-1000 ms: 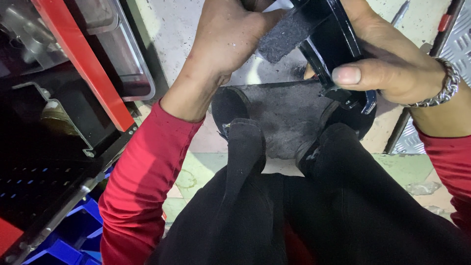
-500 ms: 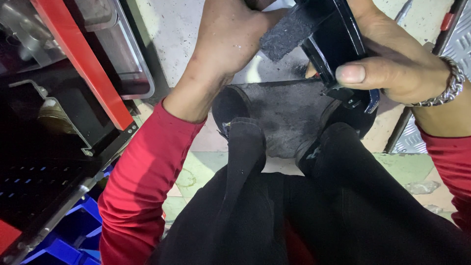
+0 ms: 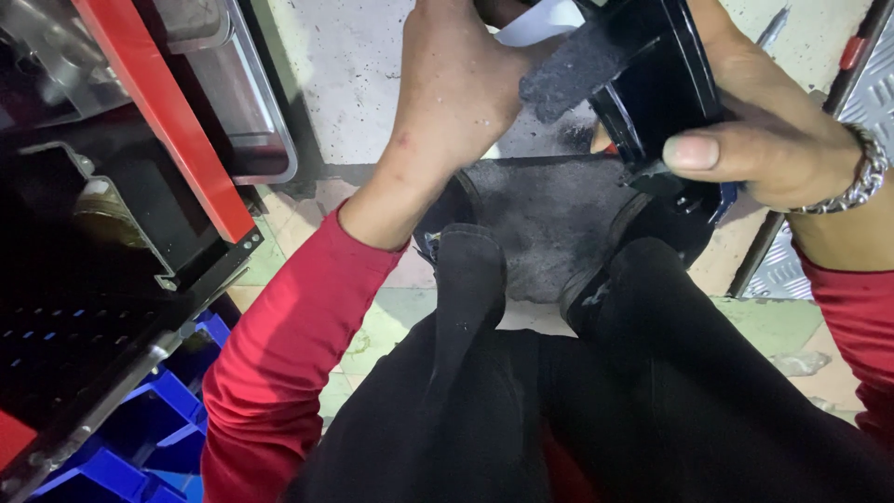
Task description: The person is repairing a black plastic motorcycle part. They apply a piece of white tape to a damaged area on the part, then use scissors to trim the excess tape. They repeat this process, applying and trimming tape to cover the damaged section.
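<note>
My right hand (image 3: 754, 140) grips a black plastic frame-like part (image 3: 666, 88), thumb pressed along its lower edge. A dark grey foam strip (image 3: 568, 74) lies against that part at its left side. My left hand (image 3: 452, 84) reaches up next to the foam strip; its fingers are cut off by the top of the view, so I cannot tell what they hold. Below both hands a dusty grey mat (image 3: 549, 228) rests across my knees in black trousers (image 3: 596, 410). Red sleeves cover both forearms, and a metal bracelet (image 3: 852, 177) sits on my right wrist.
A red and black cabinet (image 3: 140, 186) with a metal-rimmed tray (image 3: 265, 130) stands at the left. Blue plastic bins (image 3: 140, 438) sit beneath it. The floor is pale concrete (image 3: 345, 74). A ribbed metal plate (image 3: 871, 93) lies at the right edge.
The view has shifted slightly. Both hands stay on the black part and foam strip in nearly the same pose.
</note>
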